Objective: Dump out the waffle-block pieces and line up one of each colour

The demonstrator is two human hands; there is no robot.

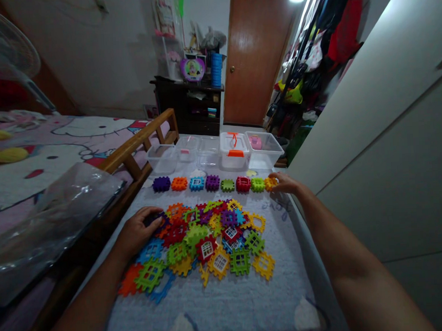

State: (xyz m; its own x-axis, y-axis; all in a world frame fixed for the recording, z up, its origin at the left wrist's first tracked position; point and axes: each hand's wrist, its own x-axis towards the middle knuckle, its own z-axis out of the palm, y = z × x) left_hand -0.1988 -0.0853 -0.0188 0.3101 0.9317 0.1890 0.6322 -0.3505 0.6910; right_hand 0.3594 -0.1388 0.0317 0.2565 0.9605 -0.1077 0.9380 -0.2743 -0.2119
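Observation:
A heap of flat interlocking plastic tiles (205,239) in many colours lies on a pale blue mat (227,302). My left hand (138,231) rests on the heap's left edge, its fingers curled over a dark purple tile (155,219). Beyond the heap runs a row of assembled cubes (212,183), purple at the left through orange, blue, purple, green, red and green. My right hand (285,183) reaches to the right end of that row, fingers closed on an orange-yellow cube (270,183).
Several clear plastic boxes (215,153) stand behind the row, one with an orange latch. A wooden bed frame (139,144) and a plastic-wrapped bundle (44,222) lie to the left. A white wall panel (381,144) runs along the right. A brown door (255,56) stands at the back.

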